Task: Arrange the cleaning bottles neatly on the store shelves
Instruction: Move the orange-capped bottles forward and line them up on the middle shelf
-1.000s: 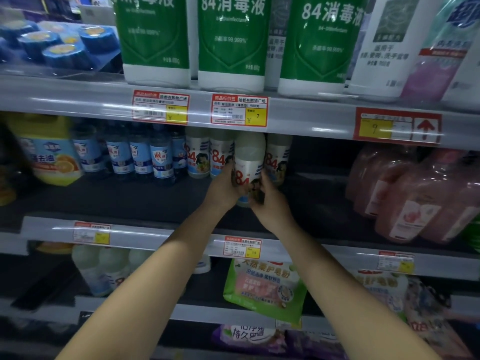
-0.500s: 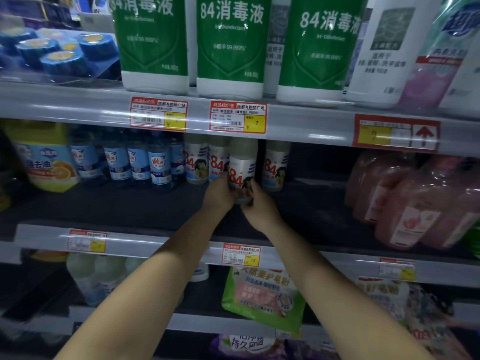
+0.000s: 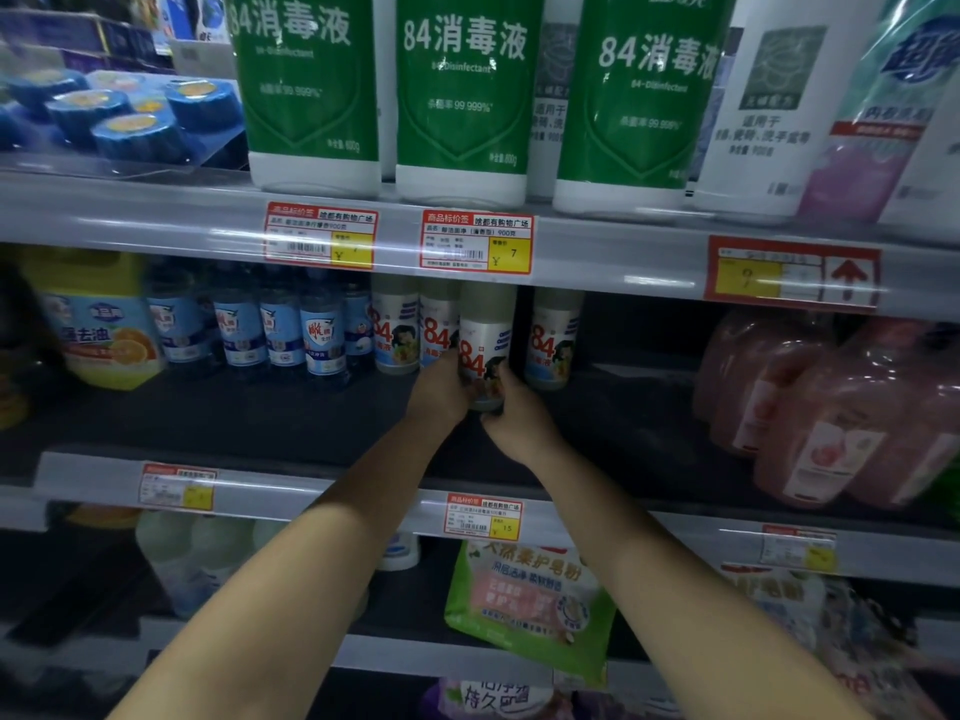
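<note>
Grey metal shelf edges run across a dim store aisle, each carrying red-and-yellow price tags behind a clear strip. Nearest, on the lower shelf [image 3: 322,506], a green soap-powder bag [image 3: 524,605] stands beside pale bottles [image 3: 176,553] to its left. Above it, over the dark middle shelf [image 3: 218,418], both forearms reach in. The left hand [image 3: 439,392] and the right hand [image 3: 517,423] grip the lower part of a white 84 disinfectant bottle [image 3: 483,350] from either side, fingers curled round its base and pressed against the label; the fingertips behind the bottle are hidden. The bottle stands upright toward the back of the middle shelf, just in front of a row of matching 84 bottles [image 3: 397,330], with one more [image 3: 550,340] just to its right. Left of that row stand blue-labelled bottles [image 3: 283,330] and a yellow degreaser jug [image 3: 98,324]; pink detergent jugs [image 3: 831,413] fill the right side. On the top shelf [image 3: 597,246] stand large green 84 disinfectant bottles [image 3: 462,90], with blue toilet blocks [image 3: 124,116] at the left.
</note>
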{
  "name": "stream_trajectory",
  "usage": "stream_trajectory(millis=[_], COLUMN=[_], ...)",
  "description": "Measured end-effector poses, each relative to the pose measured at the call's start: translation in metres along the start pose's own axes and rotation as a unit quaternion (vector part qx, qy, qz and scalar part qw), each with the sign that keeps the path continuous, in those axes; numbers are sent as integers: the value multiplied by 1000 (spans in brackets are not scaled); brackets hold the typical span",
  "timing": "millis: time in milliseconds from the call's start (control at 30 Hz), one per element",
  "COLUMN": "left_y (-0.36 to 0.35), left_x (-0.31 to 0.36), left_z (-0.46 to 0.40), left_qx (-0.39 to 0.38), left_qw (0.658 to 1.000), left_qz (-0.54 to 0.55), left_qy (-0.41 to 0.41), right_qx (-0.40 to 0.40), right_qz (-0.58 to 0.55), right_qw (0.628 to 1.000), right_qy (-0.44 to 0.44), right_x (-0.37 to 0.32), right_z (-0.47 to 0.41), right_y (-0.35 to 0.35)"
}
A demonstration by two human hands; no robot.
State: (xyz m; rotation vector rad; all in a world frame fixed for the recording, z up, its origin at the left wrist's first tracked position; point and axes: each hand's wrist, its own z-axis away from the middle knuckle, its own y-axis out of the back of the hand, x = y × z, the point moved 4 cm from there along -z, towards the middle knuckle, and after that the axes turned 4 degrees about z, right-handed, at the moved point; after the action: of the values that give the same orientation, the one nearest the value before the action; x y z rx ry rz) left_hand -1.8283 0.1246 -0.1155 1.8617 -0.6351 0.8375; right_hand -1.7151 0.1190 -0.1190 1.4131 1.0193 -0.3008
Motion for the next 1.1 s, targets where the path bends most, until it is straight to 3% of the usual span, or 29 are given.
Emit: stream_trajectory(millis=[1100], left_y=[2], left_x=[-1], left_z=[-2], left_qx=[1], left_qw=[999], left_qz=[13], left_qy=[-35], right_qx=[11], right_qz=[49], right_qw=[999], right_qy=[8], right_x=[-2], right_z=[3], right_y=[-1])
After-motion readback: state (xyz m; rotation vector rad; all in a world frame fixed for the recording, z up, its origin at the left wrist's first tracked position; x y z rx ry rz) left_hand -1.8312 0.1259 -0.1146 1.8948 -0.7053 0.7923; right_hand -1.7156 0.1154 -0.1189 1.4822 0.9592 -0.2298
